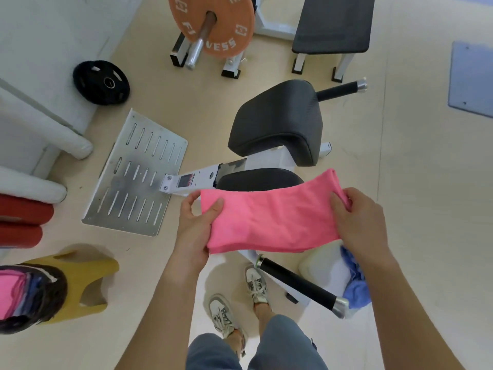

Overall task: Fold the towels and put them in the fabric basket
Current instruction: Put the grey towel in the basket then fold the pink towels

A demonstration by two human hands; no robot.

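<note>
A folded pink towel [272,217] is stretched in the air between my two hands, above the gym machine. My left hand [196,222] grips its left end, thumb on top. My right hand [360,220] grips the right end, where the cloth bunches. At the lower left a dark fabric basket [48,303] sits on a yellow stool [88,276]; folded pink and blue towels lie inside it. A crumpled blue towel [356,287] lies on a white container [322,268] at my lower right, partly hidden by my right forearm.
A white gym machine with black padded seats [277,121] and a slotted metal footplate [136,177] stands right in front. Its black handle bar [298,283] juts out near my feet. A black weight plate [101,82] and an orange plate [213,25] lie further off.
</note>
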